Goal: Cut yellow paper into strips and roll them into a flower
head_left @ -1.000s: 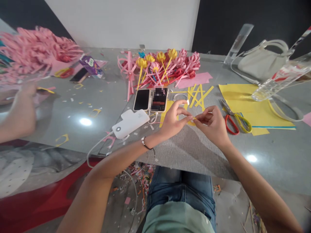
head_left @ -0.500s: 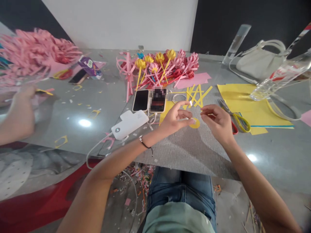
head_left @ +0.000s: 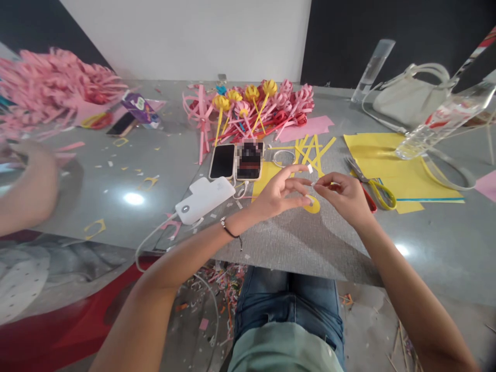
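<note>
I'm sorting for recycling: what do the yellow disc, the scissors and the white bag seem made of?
Disc: matte paper or thin card, being flat and evenly yellow. Scissors: smooth metal blades, judging by their grey sheen; the solid red and yellow handles suggest plastic. Bag: smooth leather or imitation, I can't tell which, from its soft-looking, rounded body.

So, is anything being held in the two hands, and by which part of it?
The left hand holds a flat round yellow paper disc by its edge. The right hand pinches a tiny white piece; by which part, I cannot tell.
</note>
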